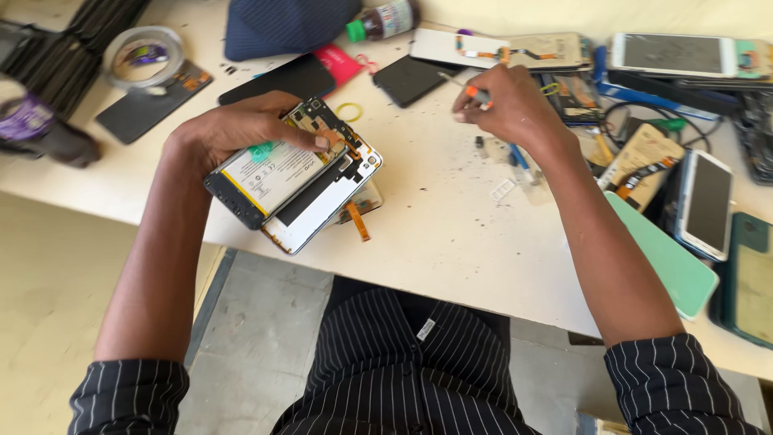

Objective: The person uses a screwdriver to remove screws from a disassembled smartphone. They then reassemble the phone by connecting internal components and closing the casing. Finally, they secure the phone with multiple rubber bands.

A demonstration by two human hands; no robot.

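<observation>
My left hand point(241, 129) grips an opened phone point(274, 173) with its white battery and circuit board showing, held over the near edge of the white table point(435, 234). Under it lies a white phone frame point(330, 197) with an orange flex cable hanging out. My right hand point(507, 105) is closed around a small screwdriver point(475, 94) with an orange collar, its thin shaft pointing up and left, about a hand's width right of the opened phone.
Phones and loose parts crowd the table's right side: a white phone point(672, 55), another white phone point(707, 203), a mint-green case point(668, 258). A black phone point(278, 80), tape roll point(145, 56), dark bag point(282, 24) and bottle point(382, 20) lie behind.
</observation>
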